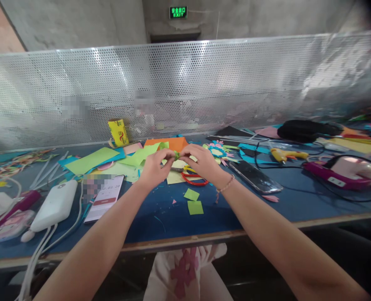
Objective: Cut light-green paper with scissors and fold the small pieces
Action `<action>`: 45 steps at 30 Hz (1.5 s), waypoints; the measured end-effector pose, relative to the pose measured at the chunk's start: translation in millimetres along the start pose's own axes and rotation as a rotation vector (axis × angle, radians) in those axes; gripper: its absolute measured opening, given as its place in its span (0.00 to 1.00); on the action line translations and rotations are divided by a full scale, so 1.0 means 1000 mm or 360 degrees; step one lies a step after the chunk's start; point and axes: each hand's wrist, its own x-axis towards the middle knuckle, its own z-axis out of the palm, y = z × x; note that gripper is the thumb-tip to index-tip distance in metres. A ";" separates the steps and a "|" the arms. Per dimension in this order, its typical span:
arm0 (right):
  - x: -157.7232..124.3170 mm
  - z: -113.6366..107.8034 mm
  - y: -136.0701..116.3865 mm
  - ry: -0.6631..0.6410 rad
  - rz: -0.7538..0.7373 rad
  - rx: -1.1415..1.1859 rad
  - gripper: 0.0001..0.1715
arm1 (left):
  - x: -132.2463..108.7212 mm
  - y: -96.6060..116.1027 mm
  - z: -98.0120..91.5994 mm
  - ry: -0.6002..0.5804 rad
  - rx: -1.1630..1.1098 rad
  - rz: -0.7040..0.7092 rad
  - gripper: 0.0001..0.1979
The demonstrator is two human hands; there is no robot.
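My left hand and my right hand meet above the middle of the blue table, fingertips nearly together. Between them they pinch a small green paper piece; its exact shape is mostly covered by my fingers. Just under my right hand lie scissors with red and yellow handles, partly over a pale yellow paper. Closer to me, two small green squares, an upper square and a lower square, rest flat on the table. Behind my hands are an orange sheet and crumpled light-green paper.
To the left are a phone, a white power bank with cables and a green sheet. On the right lie a dark phone, a yellow glue gun and a purple power strip. A perforated metal screen stands behind.
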 end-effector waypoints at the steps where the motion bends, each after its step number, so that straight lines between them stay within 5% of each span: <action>1: 0.000 0.000 0.000 0.0007 0.0004 0.0000 0.03 | 0.000 0.000 0.000 0.0014 -0.0027 -0.0030 0.06; 8: 0.001 0.000 0.001 0.0185 0.0181 0.0219 0.03 | 0.000 0.003 0.001 0.0030 -0.0159 -0.0111 0.05; 17: 0.001 0.009 0.003 0.0170 0.0589 0.0526 0.04 | 0.003 0.006 0.007 0.0200 -0.0621 -0.0645 0.05; 23: 0.001 0.015 0.005 0.0159 0.0753 0.0743 0.05 | 0.002 -0.005 0.014 0.0199 -0.0858 -0.0678 0.09; 33: 0.001 0.013 0.004 0.0126 0.0670 0.0541 0.06 | 0.003 0.002 0.010 0.0228 -0.0736 -0.0741 0.07; 45: 0.000 0.006 0.002 0.0005 0.0265 0.0171 0.08 | 0.003 -0.001 0.013 0.0236 -0.0965 -0.0873 0.09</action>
